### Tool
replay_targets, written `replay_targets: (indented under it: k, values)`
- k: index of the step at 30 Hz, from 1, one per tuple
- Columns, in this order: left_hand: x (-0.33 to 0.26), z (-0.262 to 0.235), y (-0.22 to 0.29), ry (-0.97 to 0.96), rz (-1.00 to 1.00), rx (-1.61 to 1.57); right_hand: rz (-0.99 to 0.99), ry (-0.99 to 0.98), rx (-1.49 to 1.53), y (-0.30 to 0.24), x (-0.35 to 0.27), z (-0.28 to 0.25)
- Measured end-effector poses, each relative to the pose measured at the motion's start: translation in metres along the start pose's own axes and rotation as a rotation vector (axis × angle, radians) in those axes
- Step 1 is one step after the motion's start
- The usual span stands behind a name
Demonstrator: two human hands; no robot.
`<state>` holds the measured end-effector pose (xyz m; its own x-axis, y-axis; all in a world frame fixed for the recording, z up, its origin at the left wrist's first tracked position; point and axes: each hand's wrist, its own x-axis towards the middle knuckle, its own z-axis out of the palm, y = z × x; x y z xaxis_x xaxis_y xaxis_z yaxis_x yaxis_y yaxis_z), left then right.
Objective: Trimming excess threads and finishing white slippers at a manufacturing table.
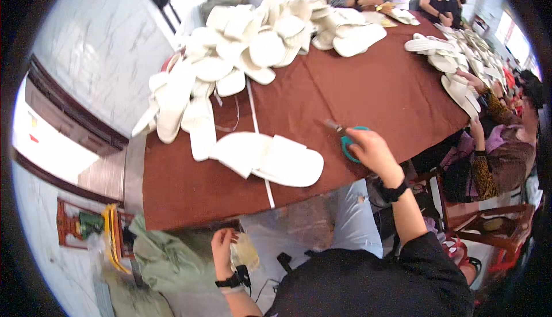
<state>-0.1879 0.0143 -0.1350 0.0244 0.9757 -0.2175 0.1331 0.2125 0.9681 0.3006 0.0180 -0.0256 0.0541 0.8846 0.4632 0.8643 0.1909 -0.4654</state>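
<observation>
The right hand [372, 151] grips teal-handled metal scissors [345, 138] on the brown-clothed bench [379, 92], beside flat white fabric slippers [270, 157]. The left hand [223, 251], below the bench edge, pinches a clear plastic bag [246, 252]. This looks like trimming work; cutting needs a slipper held steady.

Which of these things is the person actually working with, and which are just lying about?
In use:
right hand, its grip on the teal-handled scissors
left hand, below the table edge, touching a clear bag
pair of white slippers nearest the scissors

Lying about:
heap of white slippers
white strip
brown tablecloth
</observation>
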Motion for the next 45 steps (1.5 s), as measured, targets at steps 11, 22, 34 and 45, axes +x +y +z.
replay_targets:
  k: [11,22,34,45]
  values:
    - [0.112,0.084,0.132,-0.07,0.154,-0.384,0.188,-0.052,-0.305,-0.033,-0.002,0.005]
    - [0.134,0.123,0.142,-0.31,0.072,-0.366,-0.167,-0.096,0.047,-0.041,-0.039,0.067]
    - [0.068,0.104,0.116,-0.554,0.41,-0.281,-0.144,0.263,0.651,-0.069,-0.049,0.073]
    - [0.015,0.151,0.146,-0.464,0.241,-0.637,-0.127,0.374,0.277,-0.086,-0.083,0.055]
